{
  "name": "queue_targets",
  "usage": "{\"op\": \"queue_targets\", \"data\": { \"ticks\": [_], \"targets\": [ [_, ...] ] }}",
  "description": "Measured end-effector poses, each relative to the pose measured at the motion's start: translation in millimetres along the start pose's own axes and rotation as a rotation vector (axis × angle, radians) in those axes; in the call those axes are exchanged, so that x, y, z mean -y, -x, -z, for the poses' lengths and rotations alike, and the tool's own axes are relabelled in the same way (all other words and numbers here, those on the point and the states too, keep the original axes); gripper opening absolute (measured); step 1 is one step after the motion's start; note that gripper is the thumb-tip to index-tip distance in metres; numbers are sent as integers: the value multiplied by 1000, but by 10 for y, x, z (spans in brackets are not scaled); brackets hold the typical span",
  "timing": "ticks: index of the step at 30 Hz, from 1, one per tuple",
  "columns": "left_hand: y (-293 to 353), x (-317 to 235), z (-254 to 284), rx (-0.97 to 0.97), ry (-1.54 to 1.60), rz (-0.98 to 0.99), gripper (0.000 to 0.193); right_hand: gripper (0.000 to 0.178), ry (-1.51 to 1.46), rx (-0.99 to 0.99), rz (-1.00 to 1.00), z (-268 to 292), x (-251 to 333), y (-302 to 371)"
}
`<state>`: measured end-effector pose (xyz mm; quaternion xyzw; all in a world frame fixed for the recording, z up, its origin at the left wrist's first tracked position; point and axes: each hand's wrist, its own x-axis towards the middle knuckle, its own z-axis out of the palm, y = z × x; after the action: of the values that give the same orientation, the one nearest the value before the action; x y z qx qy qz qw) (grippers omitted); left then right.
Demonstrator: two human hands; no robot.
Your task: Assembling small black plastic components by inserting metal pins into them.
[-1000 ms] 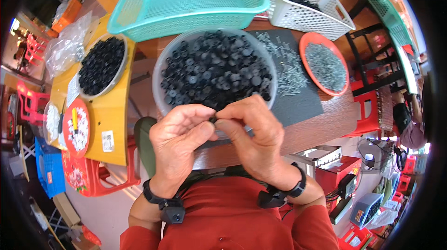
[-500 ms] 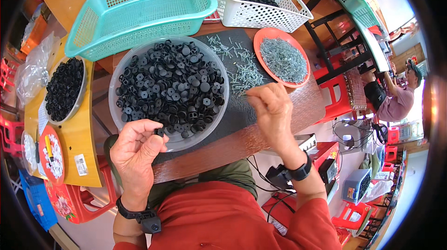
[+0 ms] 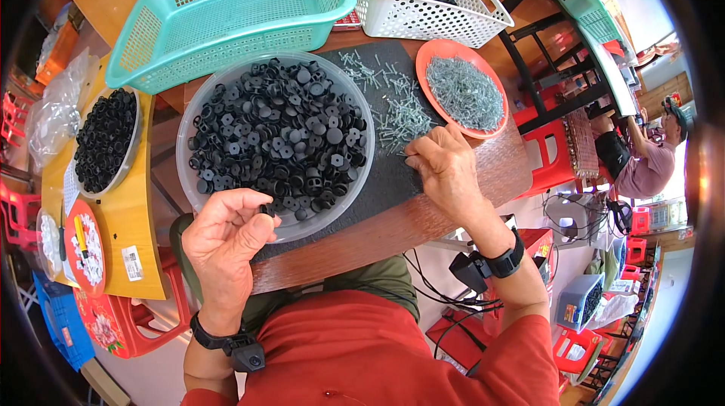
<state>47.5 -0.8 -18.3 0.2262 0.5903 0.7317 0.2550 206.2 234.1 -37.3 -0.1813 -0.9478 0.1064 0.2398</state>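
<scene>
My left hand (image 3: 226,240) pinches a small black plastic part (image 3: 266,210) between thumb and fingers, at the near rim of a clear round tub (image 3: 183,130). That tub is heaped with similar black plastic parts (image 3: 283,126), some with round caps, some with flat hexagonal faces. My right hand (image 3: 447,172) is closed, its fingertips pinched low over the dark mat (image 3: 355,194), just on the near side of loose silvery screws (image 3: 400,115). Whatever those fingers may hold is too hidden to make out. Beyond this hand, a red-orange plate (image 3: 432,49) carries a pile of the same screws.
A turquoise basket (image 3: 226,66) and a white basket (image 3: 423,24) with black parts stand behind the tub. On the yellow table to the left are a bowl of black parts (image 3: 106,142) and a red plate (image 3: 98,281) of white pieces. Another person (image 3: 642,157) sits far right.
My right hand has shifted slightly to the right, and its fingers point lower toward the mat. The left hand keeps its hold on the black part almost unchanged.
</scene>
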Motion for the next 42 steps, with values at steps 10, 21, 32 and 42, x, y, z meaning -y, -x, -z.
{"op": "queue_targets", "data": {
  "ticks": [10,21,32,42],
  "targets": [
    [-3,1,2,4,39,9,24,14,-73,-103,41,-22,42,12],
    [-19,-98,20,86,158,129,21,16,-570,-103,-285,137,597,-109],
    [2,-47,90,163,399,139,23,20,-857,-79,-12,-26,1303,-247],
    [35,-59,75,103,60,-26,24,21,-683,-57,107,-29,1304,-291]
  ]
}}
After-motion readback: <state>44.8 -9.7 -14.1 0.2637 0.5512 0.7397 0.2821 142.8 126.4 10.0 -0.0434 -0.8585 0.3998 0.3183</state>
